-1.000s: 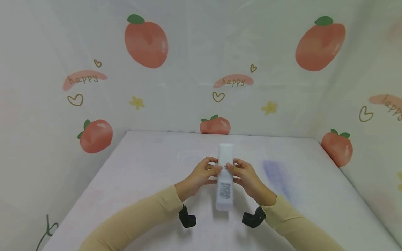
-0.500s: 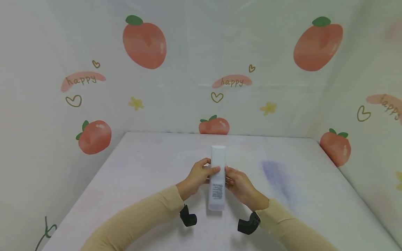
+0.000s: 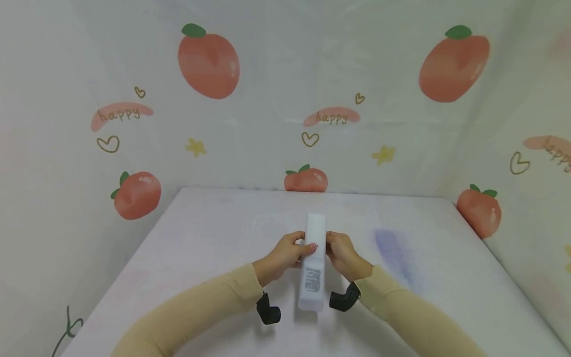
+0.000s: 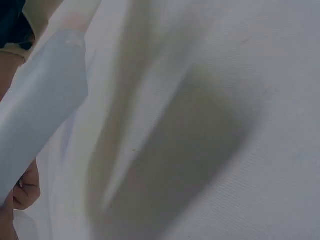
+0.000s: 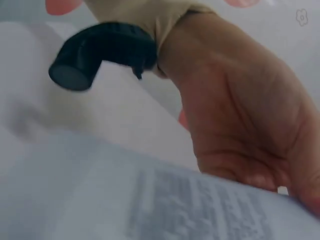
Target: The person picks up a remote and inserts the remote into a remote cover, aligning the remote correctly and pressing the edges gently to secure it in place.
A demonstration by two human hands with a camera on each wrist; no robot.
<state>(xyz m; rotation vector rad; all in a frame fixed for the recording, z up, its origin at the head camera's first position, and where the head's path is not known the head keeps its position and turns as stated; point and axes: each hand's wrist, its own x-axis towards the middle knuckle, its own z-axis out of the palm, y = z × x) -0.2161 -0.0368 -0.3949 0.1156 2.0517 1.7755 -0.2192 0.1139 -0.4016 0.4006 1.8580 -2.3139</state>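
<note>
A tall white bottle [image 3: 315, 260] with a block of dark printed text [image 3: 313, 280] on its lower half is held in the middle of the head view, its long side toward me. My left hand [image 3: 281, 257] grips it from the left, thumb across the front and fingers behind. From the right, my right hand [image 3: 347, 257] holds its upper edge with curled fingers, partly hidden by the bottle. Up close in the right wrist view, the palm [image 5: 245, 110] stands behind the printed face [image 5: 200, 210]. The left wrist view catches the smooth bottle end [image 4: 50, 90].
A white table [image 3: 232, 218] lies beneath the hands, bearing a faint purple smudge [image 3: 394, 253] on the right. Behind it hangs a white cloth [image 3: 267, 59] printed with red fruit. Black wrist cameras [image 3: 269, 310] hang under both wrists.
The bottle has come down and a little nearer to me. My right thumb has left the front of the bottle, and the right hand has shifted along its right edge.
</note>
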